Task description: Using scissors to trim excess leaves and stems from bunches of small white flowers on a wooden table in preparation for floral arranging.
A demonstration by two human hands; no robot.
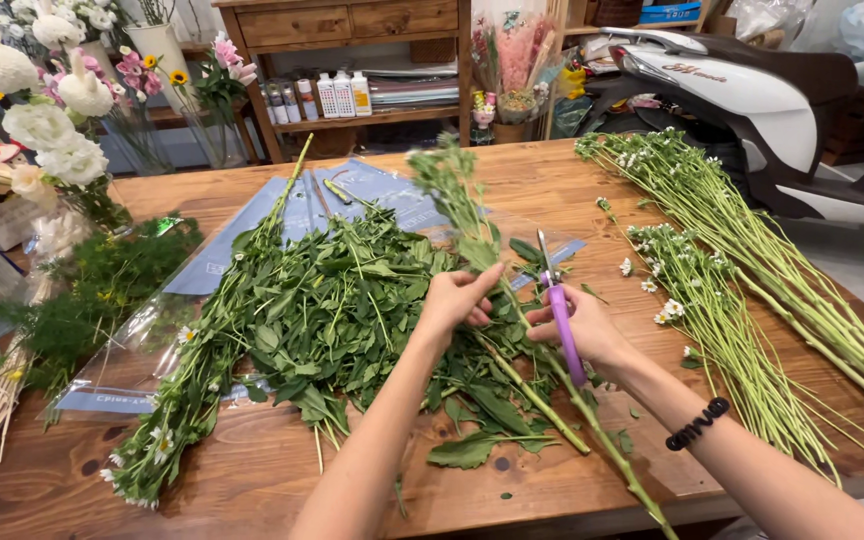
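My left hand [457, 297] grips a long leafy green flower stem [464, 205] that runs from the table's far middle down toward the near edge. My right hand [589, 325] holds purple-handled scissors [559, 315], blades pointing away from me, right beside the stem. Under both hands lies a heap of cut green leaves [337, 300] on a wooden table [262, 470].
Stripped daisy stems [742, 300] lie in rows at the right. Leafy daisy stems [187, 390] rest on blue-printed clear wrapping [242, 235] at the left, next to ferny greenery [92, 285] and a white bouquet [37, 140]. A scooter [742, 90] and wooden shelf [352, 25] stand beyond the table.
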